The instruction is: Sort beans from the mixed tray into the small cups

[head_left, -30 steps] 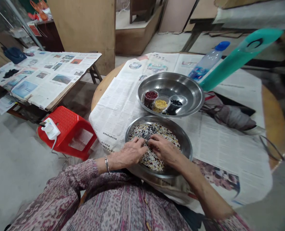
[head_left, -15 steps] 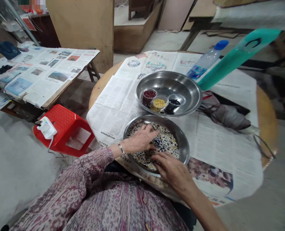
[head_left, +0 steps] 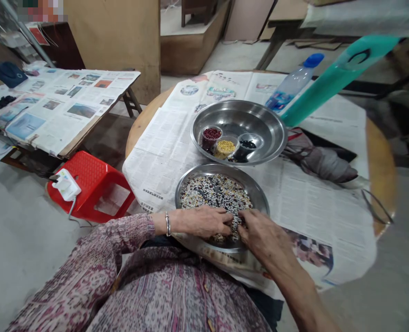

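Observation:
A steel basin (head_left: 259,193) at the near edge of the round table holds a layer of mixed white, black and yellowish grains or beans (head_left: 214,191). My left hand (head_left: 206,220), with a silver bangle at its wrist, lies over the basin's near part, its slightly bent fingers touching the grains. Facing it from the right, my right hand (head_left: 260,233) reaches over the rim with thumb and fingers apart, tips in the grains. The two sets of fingertips are close together with a small gap between. I see nothing held in either hand, though the fingertips are partly hidden.
Behind stands a larger steel basin (head_left: 273,133) with cups of red beans (head_left: 212,133), yellow beans (head_left: 225,146) and black beans (head_left: 248,144). A bottle (head_left: 294,83), a green holder (head_left: 339,83) and a grey wrapped bundle (head_left: 322,159) are right. A red stool (head_left: 90,180) stands left.
My left hand has drawn back from the basin's middle to its near side. My right hand has shifted slightly right and up. More of the grains' surface shows.

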Tool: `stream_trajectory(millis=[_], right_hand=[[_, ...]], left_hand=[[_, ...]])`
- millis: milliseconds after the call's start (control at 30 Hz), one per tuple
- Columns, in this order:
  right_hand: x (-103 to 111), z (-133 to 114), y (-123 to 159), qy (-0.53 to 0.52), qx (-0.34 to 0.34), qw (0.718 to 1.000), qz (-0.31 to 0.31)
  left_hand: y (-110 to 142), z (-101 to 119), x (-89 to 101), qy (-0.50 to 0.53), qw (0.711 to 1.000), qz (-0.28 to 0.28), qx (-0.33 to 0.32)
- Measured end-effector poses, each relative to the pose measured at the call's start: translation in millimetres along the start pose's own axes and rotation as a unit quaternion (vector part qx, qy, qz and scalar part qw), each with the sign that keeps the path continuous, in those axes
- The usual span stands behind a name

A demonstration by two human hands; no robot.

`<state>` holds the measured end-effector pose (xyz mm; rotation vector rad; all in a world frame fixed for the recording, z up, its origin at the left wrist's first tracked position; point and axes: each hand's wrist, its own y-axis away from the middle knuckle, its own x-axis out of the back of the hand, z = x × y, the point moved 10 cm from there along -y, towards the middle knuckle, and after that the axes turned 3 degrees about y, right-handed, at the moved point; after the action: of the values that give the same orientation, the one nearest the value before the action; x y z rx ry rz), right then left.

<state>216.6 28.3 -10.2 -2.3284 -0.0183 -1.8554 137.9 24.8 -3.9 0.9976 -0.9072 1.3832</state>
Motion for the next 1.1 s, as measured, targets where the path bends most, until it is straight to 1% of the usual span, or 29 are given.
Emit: stream_trajectory(millis=[67,133,200,267,333,400,433,533,600,667,733,800,867,900,1000,1100], right_hand=[[-6.6,-1.2,-12.0,-0.009,0.003,1.0,-0.004],[-8.8,2.6,-26.5,-0.046,-0.011,0.999,0.009],[-7.1,11.3,-40.1,-0.074,-0.042,0.996,0.04],[-2.9,19.1,-49.5,-0.074,-0.073,0.991,0.082],[-1.4,20.6,-54.6,-0.058,-0.091,0.988,0.106],[-4.7,12.6,-57.3,-0.057,-0.085,0.99,0.101],[-7.1,4.4,-58.1,-0.064,-0.069,0.991,0.092],[-12.2,-29.3,-55.3,-0.104,0.019,0.993,0.055],[-17.4,-47.6,-48.0,-0.133,0.074,0.988,0.011],[-24.7,-53.2,-37.2,-0.147,0.098,0.983,-0.039],[-28.2,-44.8,-26.1,-0.138,0.088,0.985,-0.056],[-23.6,-28.1,-17.1,-0.127,0.056,0.99,-0.023],[-13.6,-12.8,-10.0,-0.128,0.027,0.991,0.034],[-8.2,-7.1,-7.3,-0.132,0.016,0.989,0.064],[6.4,2.6,-2.5,-0.139,-0.018,0.98,0.141],[16.2,6.3,-0.2,-0.148,-0.052,0.968,0.197]], left_hand=[[-2.3,-16.8,4.7,-0.006,0.999,0.006,0.031],[-2.1,-39.8,15.8,0.0,0.995,0.033,0.09],[3.5,-61.6,29.8,0.01,0.984,0.075,0.16],[14.6,-76.3,41.3,0.007,0.968,0.114,0.225],[29.7,-81.3,47.7,-0.008,0.95,0.132,0.282],[45.0,-75.9,48.7,-0.019,0.939,0.127,0.319],[51.6,-70.1,47.5,-0.02,0.937,0.115,0.329],[65.4,-47.2,38.2,-0.012,0.942,0.052,0.331],[70.2,-34.9,33.6,-0.006,0.945,0.028,0.327],[70.5,-28.3,29.4,0.006,0.947,0.028,0.321],[65.7,-26.1,20.5,0.035,0.95,0.026,0.309],[55.0,-23.6,9.5,0.065,0.957,0.018,0.282],[39.3,-19.0,2.8,0.071,0.968,0.015,0.24],[30.2,-16.4,2.4,0.062,0.974,0.019,0.216],[3.5,-15.8,10.7,0.0,0.985,0.05,0.164],[-16.1,-29.1,22.6,-0.063,0.983,0.086,0.147]])
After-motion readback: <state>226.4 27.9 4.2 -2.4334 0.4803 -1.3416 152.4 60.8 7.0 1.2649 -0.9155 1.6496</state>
